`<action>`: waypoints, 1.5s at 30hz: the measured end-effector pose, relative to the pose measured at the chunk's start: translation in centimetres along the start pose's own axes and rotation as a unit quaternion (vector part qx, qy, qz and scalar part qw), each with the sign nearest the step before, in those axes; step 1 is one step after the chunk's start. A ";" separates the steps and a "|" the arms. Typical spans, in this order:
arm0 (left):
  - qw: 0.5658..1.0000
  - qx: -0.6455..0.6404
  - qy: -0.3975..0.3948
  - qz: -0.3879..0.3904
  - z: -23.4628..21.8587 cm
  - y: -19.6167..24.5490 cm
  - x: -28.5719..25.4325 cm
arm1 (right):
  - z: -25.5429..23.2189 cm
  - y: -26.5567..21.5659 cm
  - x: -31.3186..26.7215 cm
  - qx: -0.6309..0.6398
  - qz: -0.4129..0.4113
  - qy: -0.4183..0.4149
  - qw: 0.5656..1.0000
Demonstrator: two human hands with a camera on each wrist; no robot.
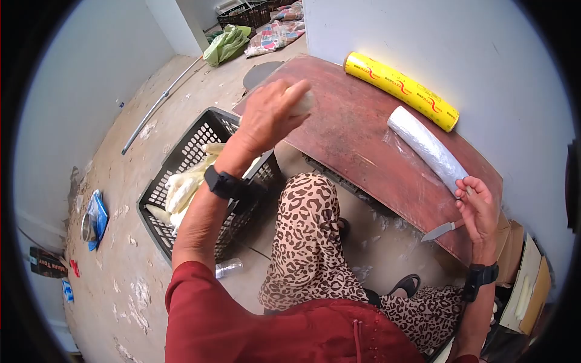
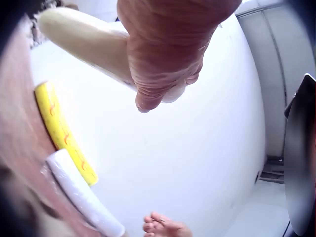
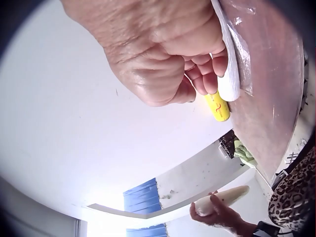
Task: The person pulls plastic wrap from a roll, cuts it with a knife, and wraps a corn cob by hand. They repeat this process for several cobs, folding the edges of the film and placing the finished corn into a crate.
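My left hand, raised over the near-left corner of the low table, grips a long, pale, smooth vegetable that tapers to a rounded end. Its middle is hidden by the fingers. At the table's right side, my right hand has its fingers loosely bent at the near end of a clear plastic film roll. In the right wrist view the thumb stands apart from the fingers, with nothing visible between them. A small knife lies beneath this hand, its blade over the table edge.
A yellow printed roll lies behind the film on the red-brown table. On the floor at left stands a black crate of pale vegetables. A bottle, pole and green bag lie around it.
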State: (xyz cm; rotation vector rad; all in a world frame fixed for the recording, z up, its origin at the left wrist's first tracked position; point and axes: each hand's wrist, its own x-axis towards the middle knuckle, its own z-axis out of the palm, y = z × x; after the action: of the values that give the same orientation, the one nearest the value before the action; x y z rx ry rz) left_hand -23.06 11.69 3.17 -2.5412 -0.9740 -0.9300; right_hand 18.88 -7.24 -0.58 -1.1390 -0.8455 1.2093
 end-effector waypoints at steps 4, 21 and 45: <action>0.983 0.100 -0.120 -0.093 0.5 -7.4 -7.3 | -0.3 0.4 0.3 -0.004 0.011 0.007 1.000; 0.881 0.070 -0.367 -0.289 5.6 -14.6 -18.5 | 0.1 2.5 1.8 -0.028 0.078 0.035 0.996; 0.886 -0.013 -0.350 -0.304 10.4 -20.4 -22.2 | -3.9 1.2 -4.0 -0.096 0.037 0.103 0.989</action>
State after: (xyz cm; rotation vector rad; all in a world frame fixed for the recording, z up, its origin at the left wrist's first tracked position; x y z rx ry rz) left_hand -44.52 20.31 -18.80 -2.6625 -2.0464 -0.0741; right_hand 21.44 -12.01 -2.41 -1.4362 -0.7790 1.0657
